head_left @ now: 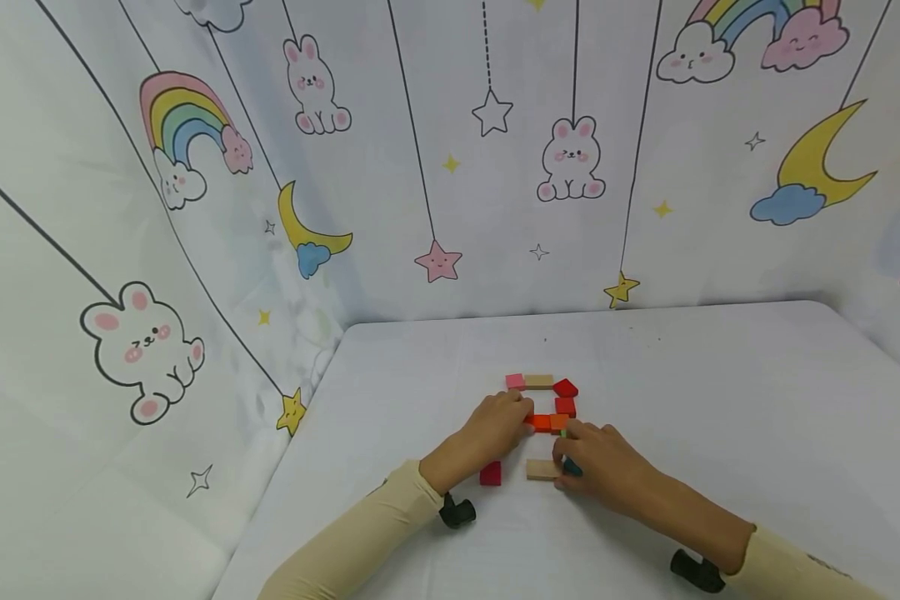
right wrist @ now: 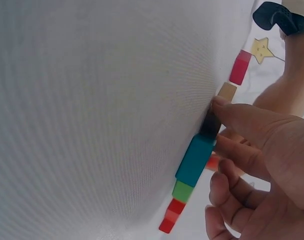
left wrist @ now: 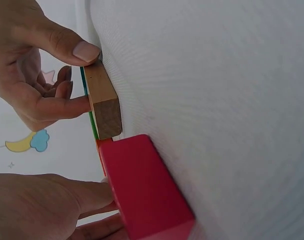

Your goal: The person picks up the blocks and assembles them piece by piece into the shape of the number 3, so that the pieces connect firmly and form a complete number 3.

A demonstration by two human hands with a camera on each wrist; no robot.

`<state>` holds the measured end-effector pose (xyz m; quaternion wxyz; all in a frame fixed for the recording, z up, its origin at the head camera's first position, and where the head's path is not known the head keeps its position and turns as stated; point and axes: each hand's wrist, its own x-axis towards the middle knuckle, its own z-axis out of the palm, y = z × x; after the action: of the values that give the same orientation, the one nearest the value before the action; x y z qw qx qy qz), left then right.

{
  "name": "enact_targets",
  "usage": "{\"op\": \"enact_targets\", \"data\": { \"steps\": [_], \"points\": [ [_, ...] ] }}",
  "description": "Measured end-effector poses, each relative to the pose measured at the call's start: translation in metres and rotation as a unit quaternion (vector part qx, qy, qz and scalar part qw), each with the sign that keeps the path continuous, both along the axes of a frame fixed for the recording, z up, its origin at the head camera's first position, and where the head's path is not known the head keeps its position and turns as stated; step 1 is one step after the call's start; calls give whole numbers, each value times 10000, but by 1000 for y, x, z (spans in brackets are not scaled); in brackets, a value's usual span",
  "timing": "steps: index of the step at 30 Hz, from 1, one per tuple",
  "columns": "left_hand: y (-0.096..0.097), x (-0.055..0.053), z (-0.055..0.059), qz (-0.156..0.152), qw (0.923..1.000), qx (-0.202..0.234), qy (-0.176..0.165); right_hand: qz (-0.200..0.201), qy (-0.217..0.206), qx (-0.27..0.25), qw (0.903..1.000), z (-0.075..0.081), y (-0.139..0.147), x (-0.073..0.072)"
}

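Note:
My left hand (head_left: 495,429) is at the left end of a short row of orange blocks (head_left: 541,423), its thumb and fingertips pinching the end block. In the left wrist view a crimson block (left wrist: 147,190) partly hides that hand's fingers. My right hand (head_left: 607,467) pinches a dark teal block (head_left: 572,467) between thumb and forefinger, its other fingers loosely curled. That block meets the right end of a plain wooden block (head_left: 542,470). The right wrist view shows a brighter teal block (right wrist: 195,160) beyond it, then a green block (right wrist: 183,191).
Farther back on the white table (head_left: 720,400) lie a pink block (head_left: 515,382), a wooden block (head_left: 538,382), a red angled block (head_left: 566,387) and a red block (head_left: 565,407). A printed cloth (head_left: 510,208) hangs behind. Dark wrist devices (head_left: 696,572) are on both arms.

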<state>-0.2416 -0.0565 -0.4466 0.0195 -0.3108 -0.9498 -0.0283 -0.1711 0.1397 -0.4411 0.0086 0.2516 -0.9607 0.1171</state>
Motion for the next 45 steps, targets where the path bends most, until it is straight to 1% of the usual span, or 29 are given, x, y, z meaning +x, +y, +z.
{"op": "enact_targets", "data": {
  "steps": [10,20,24,30,33,39,45],
  "points": [
    [1,-1,-2,14,10000,15,-15,-21,13,87,10000,1,2,1],
    [1,-2,-4,15,10000,-36,20,-141,-12,176,9997,10,8,2],
    [1,-3,-4,13,10000,-48,61,-158,-105,130,9997,12,9,3],
    [1,-3,-4,-19,10000,-16,43,-258,-274,146,9992,12,10,-1],
    [1,-3,-4,-11,10000,-19,43,-234,-343,96,9991,13,10,-1],
    [0,-2,-3,46,10000,-55,12,-208,-479,-58,9986,7,6,-1],
    [0,-2,-3,-32,10000,-29,0,-83,-339,50,9994,2,1,0]
  ]
}}
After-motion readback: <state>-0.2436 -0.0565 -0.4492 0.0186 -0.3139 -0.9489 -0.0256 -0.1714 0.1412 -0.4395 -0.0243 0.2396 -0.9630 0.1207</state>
